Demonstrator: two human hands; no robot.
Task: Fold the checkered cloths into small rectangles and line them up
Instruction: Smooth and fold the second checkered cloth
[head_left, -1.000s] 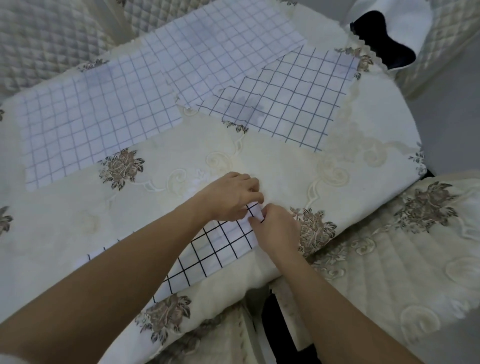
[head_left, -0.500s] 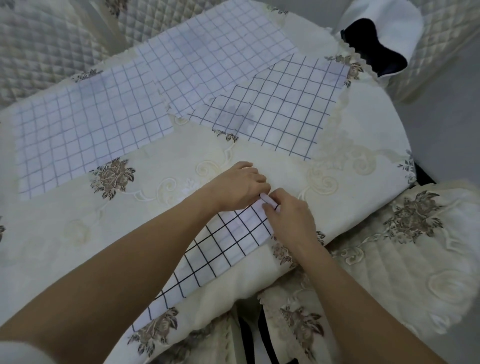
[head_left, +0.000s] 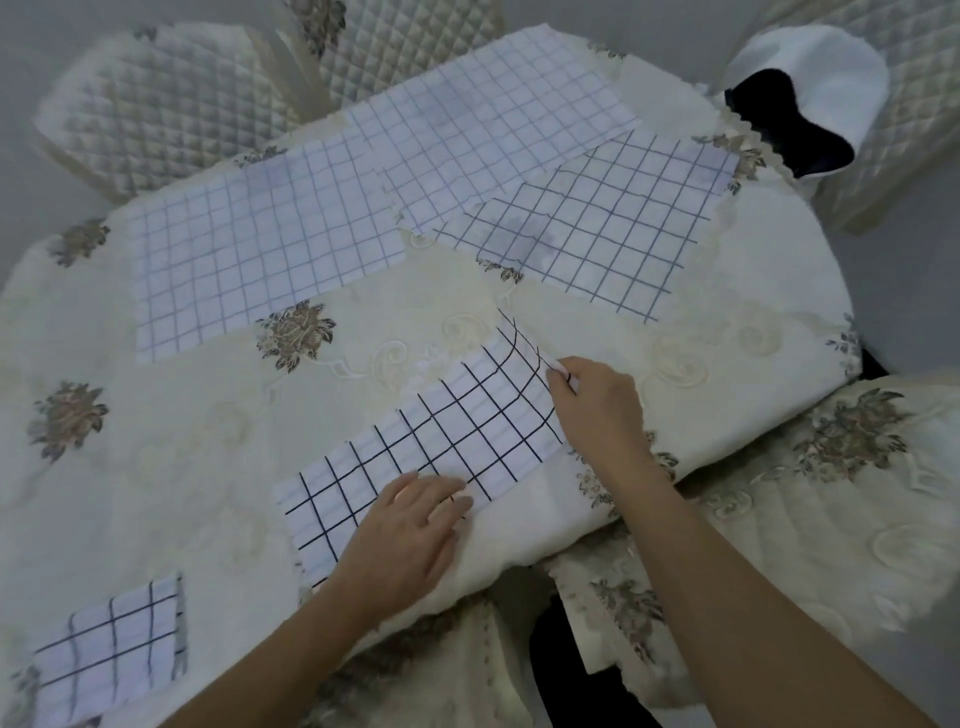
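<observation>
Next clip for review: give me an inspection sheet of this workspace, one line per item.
Surface: cream floral-embroidered tablecloth covering the whole table.
Job's things: long bold-black-grid white cloth strip near the front edge, its far end lifted; small folded black-grid rectangle at front left; three unfolded pale checkered cloths overlapping across the far side.
Clutter: nothing seen.
Grippers: left hand pressed flat on the strip; right hand, fingers pinching the raised end.
Cables: nothing seen.
Surroundings: quilted cream chair covers; white and dark object at far right, unidentifiable.
</observation>
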